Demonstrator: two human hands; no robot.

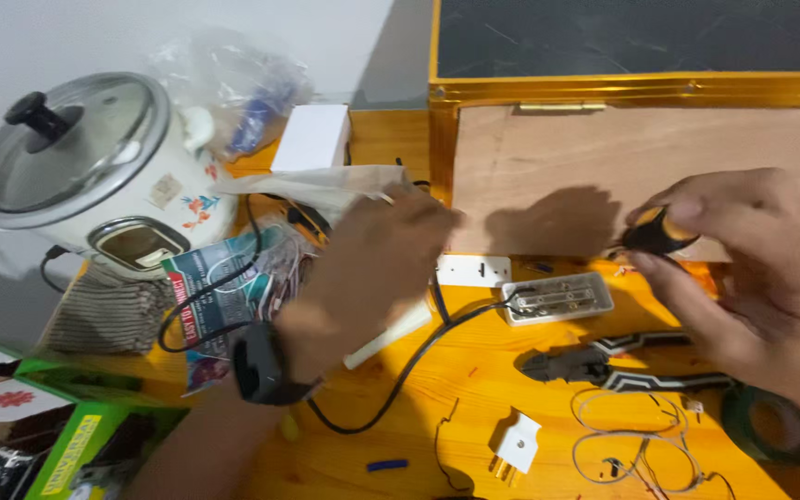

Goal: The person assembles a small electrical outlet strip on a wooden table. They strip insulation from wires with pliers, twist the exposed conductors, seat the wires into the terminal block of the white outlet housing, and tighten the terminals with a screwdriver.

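My left hand (pixel 368 273), with a black watch on the wrist, reaches forward over the wooden table (pixel 437 389); its fingers are blurred and what they touch is hidden. My right hand (pixel 752 268) grips a tool with a black and orange handle (pixel 656 230), held above an opened white power strip (pixel 557 298). A black cable (pixel 418 356) runs from the strip toward my left wrist.
A rice cooker (pixel 85 167) stands at the left on a cloth. Pliers (pixel 604 364), a white plug (pixel 516 443), thin wires (pixel 641 444) and a green tape roll (pixel 770 426) lie nearby. A wooden box panel (pixel 548 157) rises behind. Green boxes (pixel 76 444) sit at lower left.
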